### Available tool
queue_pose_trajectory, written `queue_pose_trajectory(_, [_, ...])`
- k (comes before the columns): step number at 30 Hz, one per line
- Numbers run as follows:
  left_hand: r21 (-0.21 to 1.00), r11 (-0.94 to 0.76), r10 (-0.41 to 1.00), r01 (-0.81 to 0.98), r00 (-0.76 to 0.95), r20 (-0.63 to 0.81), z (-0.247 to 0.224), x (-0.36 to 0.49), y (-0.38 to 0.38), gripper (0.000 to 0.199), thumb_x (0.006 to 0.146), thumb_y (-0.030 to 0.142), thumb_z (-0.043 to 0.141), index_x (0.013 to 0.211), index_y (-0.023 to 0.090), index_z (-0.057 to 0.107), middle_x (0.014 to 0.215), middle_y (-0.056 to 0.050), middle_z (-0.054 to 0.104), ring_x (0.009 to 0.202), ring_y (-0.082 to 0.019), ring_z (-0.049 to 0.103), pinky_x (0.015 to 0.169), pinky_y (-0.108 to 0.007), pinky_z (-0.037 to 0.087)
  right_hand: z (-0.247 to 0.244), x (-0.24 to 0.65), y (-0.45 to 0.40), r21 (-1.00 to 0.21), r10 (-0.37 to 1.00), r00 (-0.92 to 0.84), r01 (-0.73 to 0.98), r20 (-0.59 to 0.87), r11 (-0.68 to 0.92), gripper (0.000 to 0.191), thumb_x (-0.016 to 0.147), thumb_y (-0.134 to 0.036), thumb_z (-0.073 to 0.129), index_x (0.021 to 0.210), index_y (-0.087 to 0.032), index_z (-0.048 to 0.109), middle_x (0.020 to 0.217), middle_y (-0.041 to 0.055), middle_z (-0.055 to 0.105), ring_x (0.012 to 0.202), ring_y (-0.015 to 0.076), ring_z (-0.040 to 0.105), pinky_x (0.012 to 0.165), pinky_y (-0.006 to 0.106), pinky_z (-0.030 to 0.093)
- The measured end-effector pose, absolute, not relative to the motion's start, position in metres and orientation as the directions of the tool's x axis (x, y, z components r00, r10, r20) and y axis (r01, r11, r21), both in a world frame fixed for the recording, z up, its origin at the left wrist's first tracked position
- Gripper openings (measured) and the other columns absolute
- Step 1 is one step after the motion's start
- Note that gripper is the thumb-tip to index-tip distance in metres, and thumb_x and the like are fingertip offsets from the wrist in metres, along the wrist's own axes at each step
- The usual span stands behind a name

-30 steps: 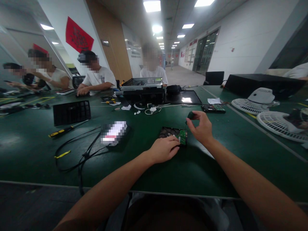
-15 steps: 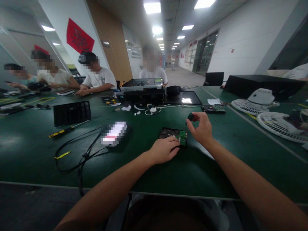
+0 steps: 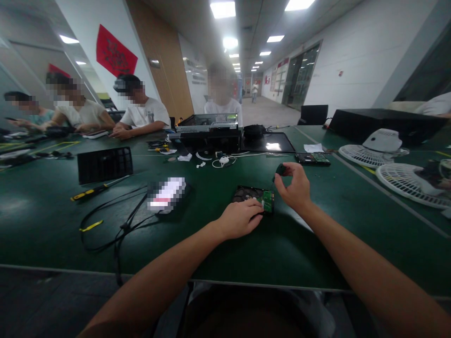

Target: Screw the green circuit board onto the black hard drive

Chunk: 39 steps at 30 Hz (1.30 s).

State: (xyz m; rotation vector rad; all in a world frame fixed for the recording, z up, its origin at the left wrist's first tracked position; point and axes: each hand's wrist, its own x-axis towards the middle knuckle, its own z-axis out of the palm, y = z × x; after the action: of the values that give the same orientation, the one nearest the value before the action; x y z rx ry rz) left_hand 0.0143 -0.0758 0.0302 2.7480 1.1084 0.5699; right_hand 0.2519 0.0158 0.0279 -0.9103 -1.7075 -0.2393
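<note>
Our right fingers (image 3: 291, 167) gripped the screwdriver (image 3: 280, 169); at eight o'clock lay the hard drive (image 3: 256, 193), nine-to-three lengthwise, under our outstretched left fingers (image 3: 251, 205).

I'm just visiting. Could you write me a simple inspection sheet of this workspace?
Surface: green tabletop, items spread across it.
Work items: hard drive, circuit board showing; small dark-handled tool above its right end, tip contact unclear.
Clutter: yellow-and-black screwdriver, paper scraps, white fan grilles.
Hands: left hand rests on the drive; right hand grips the tool.
Cables: black cord on the left, white cable near the far middle.
Surroundings: seated people, lit ceiling lights.
</note>
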Motion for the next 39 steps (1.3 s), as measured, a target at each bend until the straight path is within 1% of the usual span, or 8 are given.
queue_pose_trajectory(7, [0.244, -0.716, 0.698, 0.654, 0.657, 0.286, 0.028, 0.015, -0.074, 0.032, 0.106, 0.034, 0.053, 0.130, 0.024, 0.072, 0.138, -0.004, 0.070, 0.120, -0.024, 0.071, 0.103, -0.038, 0.060, 0.027, 0.252, 0.016, -0.268, 0.445, -0.088, 0.688, 0.891, 0.674, 0.044, 0.092, -0.032, 0.071, 0.130, -0.024, 0.051, 0.111, 0.0085, 0.062, 0.087, 0.0237, 0.066, 0.083, 0.046, 0.061])
queue_pose_trajectory(13, [0.239, -0.718, 0.696, 0.654, 0.662, 0.279, 0.031, 0.014, -0.075, 0.032, 0.107, 0.034, 0.052, 0.130, 0.024, 0.071, 0.140, -0.004, 0.069, 0.119, -0.023, 0.070, 0.101, -0.038, 0.061, 0.027, 0.249, 0.014, -0.359, 0.507, -0.062, 0.633, 0.859, 0.686, 0.044, 0.094, -0.032, 0.069, 0.132, -0.025, 0.049, 0.114, 0.0091, 0.068, 0.092, 0.0244, 0.073, 0.087, 0.046, 0.062])
queue_pose_trajectory(17, [0.244, -0.710, 0.704, 0.660, 0.658, 0.268, 0.033, 0.014, -0.076, 0.032, 0.107, 0.034, 0.052, 0.131, 0.024, 0.071, 0.140, -0.004, 0.069, 0.119, -0.023, 0.070, 0.099, -0.037, 0.061, 0.029, 0.247, 0.012, -0.420, 0.552, -0.014, 0.634, 0.833, 0.649, 0.044, 0.094, -0.035, 0.071, 0.132, -0.024, 0.050, 0.110, 0.0075, 0.070, 0.081, 0.0216, 0.073, 0.081, 0.043, 0.063])
queue_pose_trajectory(22, [0.256, -0.709, 0.705, 0.657, 0.655, 0.271, 0.033, 0.014, -0.077, 0.032, 0.106, 0.034, 0.053, 0.130, 0.024, 0.072, 0.139, -0.004, 0.069, 0.118, -0.023, 0.071, 0.101, -0.038, 0.061, 0.031, 0.244, 0.011, -0.476, 0.591, 0.009, 0.603, 0.807, 0.640, 0.052, 0.092, -0.039, 0.073, 0.137, -0.024, 0.049, 0.120, 0.0105, 0.069, 0.078, 0.0200, 0.071, 0.075, 0.041, 0.063])
queue_pose_trajectory(26, [0.264, -0.710, 0.704, 0.653, 0.652, 0.281, 0.032, 0.014, -0.077, 0.032, 0.107, 0.034, 0.053, 0.130, 0.024, 0.072, 0.139, -0.005, 0.069, 0.118, -0.023, 0.071, 0.101, -0.038, 0.061, 0.032, 0.245, 0.012, -0.467, 0.592, 0.004, 0.619, 0.806, 0.632, 0.055, 0.090, -0.042, 0.077, 0.136, -0.023, 0.052, 0.117, 0.0100, 0.068, 0.078, 0.0205, 0.070, 0.075, 0.042, 0.063])
queue_pose_trajectory(34, [0.250, -0.711, 0.702, 0.657, 0.646, 0.300, 0.031, 0.015, -0.076, 0.032, 0.107, 0.033, 0.053, 0.132, 0.024, 0.070, 0.139, -0.004, 0.069, 0.120, -0.023, 0.070, 0.102, -0.038, 0.061, 0.037, 0.249, 0.011, -0.443, 0.568, 0.024, 0.654, 0.823, 0.613, 0.046, 0.091, -0.046, 0.075, 0.128, -0.023, 0.058, 0.107, 0.0066, 0.066, 0.079, 0.0204, 0.066, 0.082, 0.045, 0.061])
queue_pose_trajectory(36, [0.252, -0.706, 0.707, 0.662, 0.640, 0.301, 0.031, 0.015, -0.076, 0.032, 0.106, 0.033, 0.053, 0.132, 0.025, 0.070, 0.140, -0.004, 0.068, 0.121, -0.023, 0.069, 0.103, -0.038, 0.061, 0.041, 0.250, 0.010, -0.429, 0.538, 0.036, 0.650, 0.842, 0.628, 0.046, 0.093, -0.046, 0.074, 0.130, -0.024, 0.058, 0.109, 0.0067, 0.065, 0.083, 0.0211, 0.066, 0.083, 0.043, 0.061])
queue_pose_trajectory(39, [0.250, -0.693, 0.720, 0.676, 0.631, 0.290, 0.031, 0.015, -0.076, 0.031, 0.107, 0.034, 0.053, 0.132, 0.026, 0.069, 0.140, -0.004, 0.068, 0.118, -0.022, 0.070, 0.100, -0.036, 0.062, 0.052, 0.262, 0.016, -0.404, 0.507, 0.059, 0.688, 0.860, 0.604, 0.045, 0.096, -0.042, 0.067, 0.137, -0.024, 0.058, 0.121, 0.0102, 0.063, 0.098, 0.0241, 0.065, 0.083, 0.040, 0.060])
